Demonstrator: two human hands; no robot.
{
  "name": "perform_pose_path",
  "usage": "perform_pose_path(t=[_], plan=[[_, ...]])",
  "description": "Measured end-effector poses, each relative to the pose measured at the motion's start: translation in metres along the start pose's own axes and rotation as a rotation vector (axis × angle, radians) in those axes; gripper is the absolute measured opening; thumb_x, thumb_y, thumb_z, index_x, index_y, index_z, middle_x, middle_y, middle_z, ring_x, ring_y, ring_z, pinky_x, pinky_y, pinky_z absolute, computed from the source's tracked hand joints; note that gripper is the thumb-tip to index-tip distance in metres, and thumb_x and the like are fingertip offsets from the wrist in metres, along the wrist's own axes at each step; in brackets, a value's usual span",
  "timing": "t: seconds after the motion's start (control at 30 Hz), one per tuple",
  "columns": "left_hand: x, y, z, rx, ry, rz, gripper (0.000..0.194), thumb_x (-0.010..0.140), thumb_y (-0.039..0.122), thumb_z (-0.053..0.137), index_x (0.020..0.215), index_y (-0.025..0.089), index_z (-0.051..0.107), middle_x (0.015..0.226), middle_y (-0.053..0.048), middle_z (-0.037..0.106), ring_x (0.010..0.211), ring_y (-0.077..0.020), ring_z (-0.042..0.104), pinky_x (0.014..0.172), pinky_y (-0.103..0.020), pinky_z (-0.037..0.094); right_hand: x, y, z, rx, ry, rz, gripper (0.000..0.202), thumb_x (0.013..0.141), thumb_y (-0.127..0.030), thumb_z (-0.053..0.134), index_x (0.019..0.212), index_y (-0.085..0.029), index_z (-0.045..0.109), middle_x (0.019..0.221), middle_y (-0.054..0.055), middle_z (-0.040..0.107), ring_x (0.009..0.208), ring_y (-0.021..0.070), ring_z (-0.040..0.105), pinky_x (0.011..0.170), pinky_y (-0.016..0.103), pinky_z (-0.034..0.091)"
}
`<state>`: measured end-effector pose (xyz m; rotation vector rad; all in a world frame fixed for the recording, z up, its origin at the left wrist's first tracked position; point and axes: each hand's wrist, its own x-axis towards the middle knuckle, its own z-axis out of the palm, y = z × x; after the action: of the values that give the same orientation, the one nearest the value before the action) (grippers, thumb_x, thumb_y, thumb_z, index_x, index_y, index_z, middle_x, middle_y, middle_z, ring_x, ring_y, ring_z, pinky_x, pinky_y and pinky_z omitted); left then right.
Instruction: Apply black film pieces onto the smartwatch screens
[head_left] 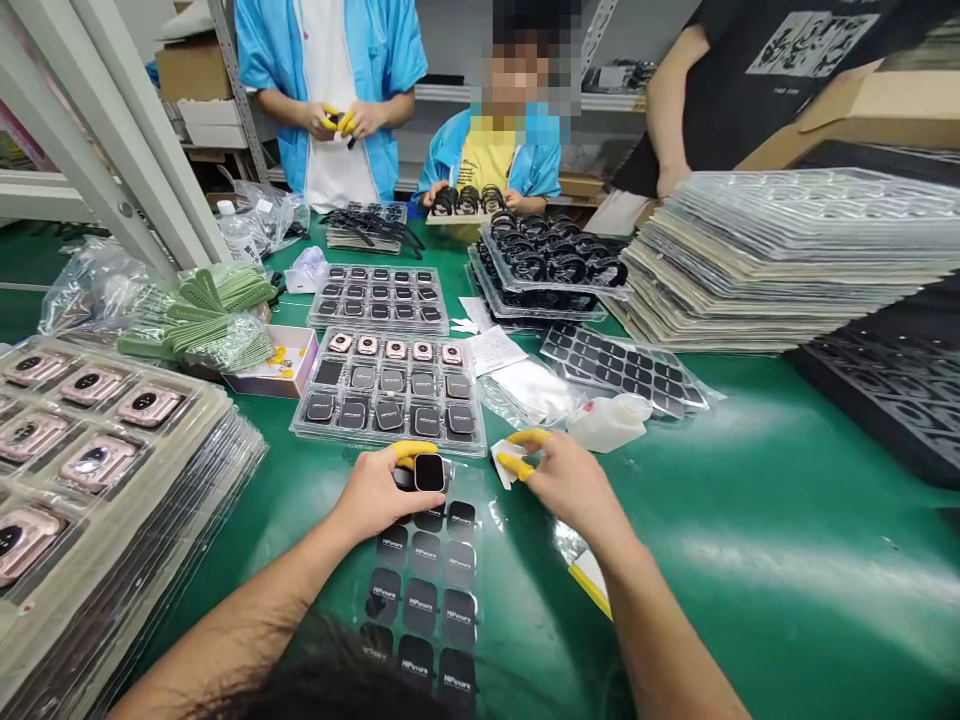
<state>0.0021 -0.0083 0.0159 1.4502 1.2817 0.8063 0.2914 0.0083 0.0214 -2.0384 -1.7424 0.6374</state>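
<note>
My left hand (386,488), with yellow finger covers, is closed on a smartwatch case (430,474) whose dark screen faces up. Under and in front of that hand lies a clear sheet of dark square stickers (422,605) with white lettering. Pinched between the covered fingertips of my right hand (559,475) is a small white cloth or paper piece (507,464), partly hidden by the fingers. Just beyond my hands sits a clear tray (315,436) with pink watch cases in its back row and dark square-faced ones in front.
Stacked trays of pink watch cases (90,470) stand at left, near green straps (214,310). A white bottle (611,422) lies beyond my right hand. A tall tray stack (787,250) rises at right. Across the table, co-workers (330,90) handle parts beside trays of black straps (547,250).
</note>
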Motion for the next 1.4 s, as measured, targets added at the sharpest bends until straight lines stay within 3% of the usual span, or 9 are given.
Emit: perform_pose_path(t=[0.1, 0.3, 0.5, 0.6, 0.73, 0.9, 1.07, 1.27, 1.4], plan=[[-0.001, -0.001, 0.0, 0.017, 0.003, 0.007, 0.062, 0.068, 0.031, 0.098, 0.127, 0.019, 0.084, 0.111, -0.008, 0.089, 0.103, -0.0288, 0.083, 0.097, -0.039, 0.066, 0.0, -0.002, 0.005, 0.046, -0.043, 0.026, 0.031, 0.081, -0.045, 0.074, 0.104, -0.025, 0.081, 0.085, 0.003, 0.076, 0.067, 0.0204, 0.064, 0.062, 0.032, 0.045], [-0.001, 0.0, -0.001, 0.024, -0.009, 0.015, 0.06, 0.068, 0.03, 0.098, 0.126, 0.022, 0.084, 0.106, -0.006, 0.089, 0.096, -0.025, 0.084, 0.097, -0.035, 0.067, -0.007, 0.006, -0.028, 0.275, -0.004, 0.027, 0.052, 0.068, -0.061, 0.086, 0.101, -0.021, 0.082, 0.078, 0.003, 0.07, 0.057, 0.0179, 0.055, 0.055, 0.033, 0.042], [-0.001, 0.002, -0.001, 0.041, -0.004, -0.001, 0.061, 0.069, 0.03, 0.097, 0.127, 0.02, 0.083, 0.109, -0.006, 0.089, 0.1, -0.0264, 0.084, 0.097, -0.036, 0.067, -0.016, -0.002, -0.038, 0.534, -0.413, 0.026, 0.046, 0.075, -0.054, 0.09, 0.107, -0.021, 0.082, 0.081, 0.003, 0.074, 0.068, 0.0209, 0.066, 0.058, 0.032, 0.052], [0.0, 0.004, -0.001, 0.073, -0.008, -0.002, 0.06, 0.07, 0.031, 0.096, 0.127, 0.02, 0.083, 0.11, -0.006, 0.089, 0.102, -0.0278, 0.083, 0.099, -0.038, 0.066, -0.016, 0.001, -0.033, 0.439, -0.553, 0.025, 0.037, 0.079, -0.044, 0.088, 0.107, -0.022, 0.077, 0.081, 0.004, 0.077, 0.067, 0.0214, 0.069, 0.055, 0.03, 0.051], [0.0, 0.004, -0.002, 0.09, -0.005, 0.029, 0.057, 0.071, 0.03, 0.094, 0.126, 0.02, 0.083, 0.111, -0.006, 0.089, 0.103, -0.027, 0.083, 0.101, -0.037, 0.065, -0.015, 0.011, -0.022, 0.093, -0.449, 0.055, 0.028, 0.077, -0.035, 0.088, 0.087, -0.025, 0.065, 0.068, 0.0, 0.073, 0.058, 0.0203, 0.065, 0.05, 0.029, 0.041], [0.001, 0.004, -0.002, 0.108, 0.003, 0.053, 0.057, 0.071, 0.03, 0.094, 0.126, 0.022, 0.083, 0.105, -0.003, 0.089, 0.1, -0.0254, 0.083, 0.099, -0.036, 0.066, -0.012, 0.021, -0.013, -0.196, -0.084, 0.065, 0.029, 0.078, -0.04, 0.091, 0.089, -0.025, 0.069, 0.071, 0.002, 0.069, 0.059, 0.0208, 0.059, 0.056, 0.032, 0.034], [0.0, 0.006, -0.001, 0.128, 0.01, 0.052, 0.055, 0.071, 0.029, 0.094, 0.125, 0.022, 0.084, 0.107, -0.004, 0.089, 0.099, -0.0254, 0.083, 0.099, -0.036, 0.066, 0.004, 0.009, 0.001, -0.07, 0.082, -0.138, 0.007, 0.088, -0.028, 0.075, 0.093, -0.026, 0.079, 0.094, 0.004, 0.074, 0.068, 0.0181, 0.061, 0.062, 0.03, 0.039], [0.0, 0.003, 0.001, 0.128, 0.013, 0.053, 0.055, 0.069, 0.028, 0.094, 0.123, 0.021, 0.085, 0.109, -0.005, 0.089, 0.101, -0.0271, 0.084, 0.097, -0.035, 0.066, -0.014, -0.032, 0.032, 0.309, 0.064, -0.478, 0.022, 0.098, -0.046, 0.071, 0.098, -0.027, 0.083, 0.081, 0.002, 0.07, 0.064, 0.0176, 0.055, 0.062, 0.032, 0.045], [0.0, 0.0, 0.001, 0.096, -0.002, 0.078, 0.051, 0.069, 0.025, 0.092, 0.12, 0.02, 0.086, 0.113, -0.005, 0.089, 0.103, -0.0269, 0.083, 0.099, -0.034, 0.065, -0.029, -0.056, 0.055, 0.307, 0.105, -0.632, 0.024, 0.104, -0.043, 0.065, 0.098, -0.027, 0.082, 0.086, 0.004, 0.07, 0.071, 0.0181, 0.062, 0.064, 0.032, 0.048]])
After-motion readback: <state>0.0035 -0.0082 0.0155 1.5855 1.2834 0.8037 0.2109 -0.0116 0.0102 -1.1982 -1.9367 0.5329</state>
